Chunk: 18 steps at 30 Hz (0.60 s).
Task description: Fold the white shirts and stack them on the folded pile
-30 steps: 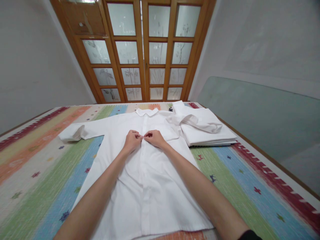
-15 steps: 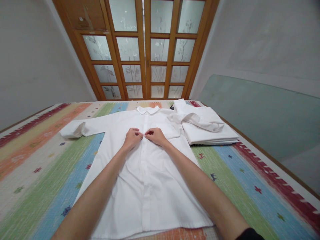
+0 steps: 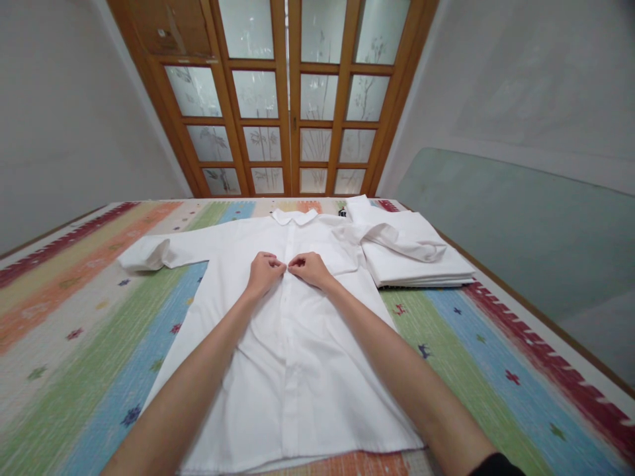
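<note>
A white long-sleeved shirt (image 3: 307,370) lies front up, its collar at the far end and its button strip running toward me. My left hand (image 3: 265,272) pinches the strip at chest height from the left. Opposite it, my right hand (image 3: 308,270) pinches the same strip, fingertips almost meeting the left ones. Any button between the fingers is too small to make out. One sleeve (image 3: 186,248) stretches out to the left with its cuff folded over. The other sleeve (image 3: 401,243) rests across a folded white stack at the right.
Beside the shirt sits the stack of folded white cloth (image 3: 421,271). A striped, multicoloured cover (image 3: 89,370) spreads under everything. A pale green panel (image 3: 526,231) leans on the right wall, and wooden glazed doors (image 3: 292,125) stand at the back.
Both hands stay at the same spot on the button strip; the left fingertips have edged slightly closer to the right ones. The shirt lies as before.
</note>
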Motion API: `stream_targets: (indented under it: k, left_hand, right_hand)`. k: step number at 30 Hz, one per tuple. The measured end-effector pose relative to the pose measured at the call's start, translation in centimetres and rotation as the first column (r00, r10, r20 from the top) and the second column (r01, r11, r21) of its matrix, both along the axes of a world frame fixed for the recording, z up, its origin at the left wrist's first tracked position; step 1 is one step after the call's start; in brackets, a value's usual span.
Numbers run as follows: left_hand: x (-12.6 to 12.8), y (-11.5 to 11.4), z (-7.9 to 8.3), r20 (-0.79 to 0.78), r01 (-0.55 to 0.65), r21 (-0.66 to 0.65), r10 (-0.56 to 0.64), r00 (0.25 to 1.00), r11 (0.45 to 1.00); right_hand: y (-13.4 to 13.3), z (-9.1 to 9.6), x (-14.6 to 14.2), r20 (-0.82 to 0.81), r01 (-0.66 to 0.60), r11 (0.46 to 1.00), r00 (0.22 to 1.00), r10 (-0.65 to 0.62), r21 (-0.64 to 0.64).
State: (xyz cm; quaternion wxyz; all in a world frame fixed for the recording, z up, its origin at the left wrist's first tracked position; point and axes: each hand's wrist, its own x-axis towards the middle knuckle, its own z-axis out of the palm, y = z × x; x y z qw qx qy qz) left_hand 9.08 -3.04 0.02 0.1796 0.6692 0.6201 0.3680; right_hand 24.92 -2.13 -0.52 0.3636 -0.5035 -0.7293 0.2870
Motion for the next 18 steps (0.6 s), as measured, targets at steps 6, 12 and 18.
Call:
stream_targets:
  k: [6, 12, 18]
  left_hand:
    - [-0.1, 0.0, -0.4, 0.017, 0.054, 0.021, -0.054, 0.998, 0.998]
    - [-0.1, 0.2, -0.6, -0.026, 0.098, 0.039, -0.097, 0.995, 0.994]
    - [0.1, 0.1, -0.5, -0.028, 0.115, 0.041, -0.114, 0.993, 0.992]
  right_hand:
    - [-0.3, 1.1, -0.4, 0.008, 0.059, 0.977, 0.998, -0.059, -0.206]
    - [-0.1, 1.3, -0.9, -0.017, 0.023, 0.938, 0.999, -0.031, -0.345]
    - [0.1, 1.0, -0.9, 0.000, 0.014, 0.939, 1.000, -0.015, -0.343]
